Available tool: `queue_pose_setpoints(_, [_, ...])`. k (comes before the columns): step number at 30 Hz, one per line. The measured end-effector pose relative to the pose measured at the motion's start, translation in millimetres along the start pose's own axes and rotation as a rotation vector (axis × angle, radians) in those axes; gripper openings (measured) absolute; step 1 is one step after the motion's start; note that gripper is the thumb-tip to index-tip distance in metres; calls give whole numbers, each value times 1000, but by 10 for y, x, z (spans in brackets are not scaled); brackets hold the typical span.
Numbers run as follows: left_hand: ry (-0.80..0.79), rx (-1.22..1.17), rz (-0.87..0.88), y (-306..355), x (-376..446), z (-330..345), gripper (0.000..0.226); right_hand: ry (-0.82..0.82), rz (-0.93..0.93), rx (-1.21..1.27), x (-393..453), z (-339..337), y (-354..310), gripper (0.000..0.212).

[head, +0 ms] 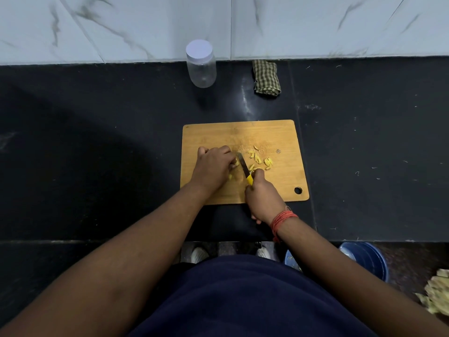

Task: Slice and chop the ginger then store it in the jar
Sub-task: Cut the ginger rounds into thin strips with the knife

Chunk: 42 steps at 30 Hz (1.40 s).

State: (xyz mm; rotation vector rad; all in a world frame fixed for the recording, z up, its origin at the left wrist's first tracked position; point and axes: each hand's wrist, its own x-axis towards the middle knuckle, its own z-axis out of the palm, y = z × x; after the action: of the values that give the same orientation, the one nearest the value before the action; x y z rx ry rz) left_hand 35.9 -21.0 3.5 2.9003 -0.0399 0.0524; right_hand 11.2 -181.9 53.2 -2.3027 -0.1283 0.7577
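Fingers of the left hand [213, 166] are curled onto a ginger piece [235, 163] on the cutting board [279, 135]. A yellow-handled knife [245, 170] is gripped by the right hand [263, 197]. Cut slices [258, 159] lie just right of the blade. A lidded jar [201, 66] stands far behind.
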Motion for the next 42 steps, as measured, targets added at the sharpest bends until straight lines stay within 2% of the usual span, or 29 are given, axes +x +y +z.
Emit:
queue_pose_setpoints(5, [19, -10, 18, -32, -5, 24, 9, 34, -14, -78, 55, 95, 16, 27])
queue_pose_setpoints(9, [43, -17, 23, -25, -23, 33, 8, -35, 19, -150, 80, 147, -3, 25])
queue_pose_setpoints(16, [77, 3, -20, 17, -32, 57, 9, -119, 68, -246, 36, 194, -40, 36])
queue_pose_setpoints(28, [97, -13, -52, 66, -64, 67, 7, -208, 20, -381, -344, 155, 225, 27])
queue_pose_setpoints(34, [85, -89, -41, 8, -84, 87, 7, -30, -9, -217, -332, -17, 277, 21])
queue_pose_setpoints(37, [71, -87, -32, 10, -91, 76, 7, -73, 70, -154, -207, -105, 150, 13])
queue_pose_setpoints(42, [73, -86, -40, 4, -94, 72, 6, -143, 62, -135, -144, -12, 6, 25])
